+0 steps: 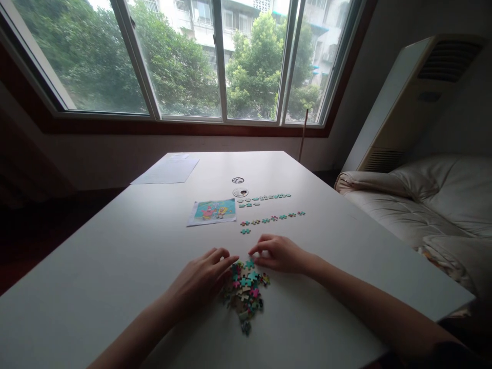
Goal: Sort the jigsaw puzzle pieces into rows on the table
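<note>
A white desk (115,261) stretches away toward a wide window (251,66) with trees outside. At its far left corner lies a sheet of paper (167,170). Near the middle are two small round items, a farther one (238,180) and a nearer one (240,192), too small to make out. Just in front of them is a picture sheet (214,210) showing a pink and a yellow cartoon figure on blue. To the right of the desk are a pale sofa (418,197) and a tall cabinet with vents (395,97); a thin stick (303,136) stands by the window.

The puzzle pieces (245,292) form a loose, overlapping heap of teal, pink, yellowish, pale and dark bits. Beyond it, right of the picture sheet, more pieces are laid out in rows, a back group (269,198) and a slanting front row (274,218).

The heap sits on the near part of the desk, between the hands. The left hand (209,271) bends over its left edge, hiding some pieces; I cannot tell whether its fingers grip one. The right hand (277,252) is at the heap's upper right, thumb and forefinger slightly apart beside a teal piece (249,264).
</note>
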### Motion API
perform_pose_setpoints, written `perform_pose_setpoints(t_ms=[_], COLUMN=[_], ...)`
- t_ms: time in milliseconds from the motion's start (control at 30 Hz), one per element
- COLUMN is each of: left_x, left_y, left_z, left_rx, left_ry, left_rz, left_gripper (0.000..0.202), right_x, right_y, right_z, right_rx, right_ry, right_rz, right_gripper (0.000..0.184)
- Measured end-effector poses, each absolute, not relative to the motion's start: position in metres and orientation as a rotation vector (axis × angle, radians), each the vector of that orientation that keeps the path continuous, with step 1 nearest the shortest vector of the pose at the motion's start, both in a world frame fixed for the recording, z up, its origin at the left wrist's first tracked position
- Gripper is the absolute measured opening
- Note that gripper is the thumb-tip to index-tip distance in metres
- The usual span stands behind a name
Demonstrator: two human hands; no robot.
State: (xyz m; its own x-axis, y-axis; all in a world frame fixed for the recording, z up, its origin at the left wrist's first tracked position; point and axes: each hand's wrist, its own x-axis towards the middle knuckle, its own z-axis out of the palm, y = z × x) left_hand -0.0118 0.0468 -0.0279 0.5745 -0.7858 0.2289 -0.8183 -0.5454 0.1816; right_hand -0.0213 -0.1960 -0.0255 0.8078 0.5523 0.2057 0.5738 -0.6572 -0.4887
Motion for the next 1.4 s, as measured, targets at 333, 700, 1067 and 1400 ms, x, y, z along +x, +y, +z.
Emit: perform_pose_setpoints(t_ms=[333,700,1067,1400], left_x=[-0.007,-0.012,-0.016,-0.018], left_y=[0.042,0.036,0.029,0.025], left_z=[-0.035,-0.03,-0.025,-0.023], left_rx=[2.487,2.35,2.238,2.193], left_ry=[-1.355,-1.279,-0.933,-0.921], left_rz=[0.173,0.105,0.098,0.106], left_gripper=[0.034,0.025,0.013,0.013], right_x=[-0.025,-0.022,-0.027,-0.032], right_y=[-0.19,-0.185,-0.173,-0.168], right_z=[-0.029,-0.027,-0.028,-0.024], right_rx=[-2.453,-2.324,-2.066,-2.032], right_ry=[-0.83,-0.68,-0.614,-0.609], right_rz=[-0.076,0.047,-0.058,-0.015], right_gripper=[0.02,0.018,0.02,0.016])
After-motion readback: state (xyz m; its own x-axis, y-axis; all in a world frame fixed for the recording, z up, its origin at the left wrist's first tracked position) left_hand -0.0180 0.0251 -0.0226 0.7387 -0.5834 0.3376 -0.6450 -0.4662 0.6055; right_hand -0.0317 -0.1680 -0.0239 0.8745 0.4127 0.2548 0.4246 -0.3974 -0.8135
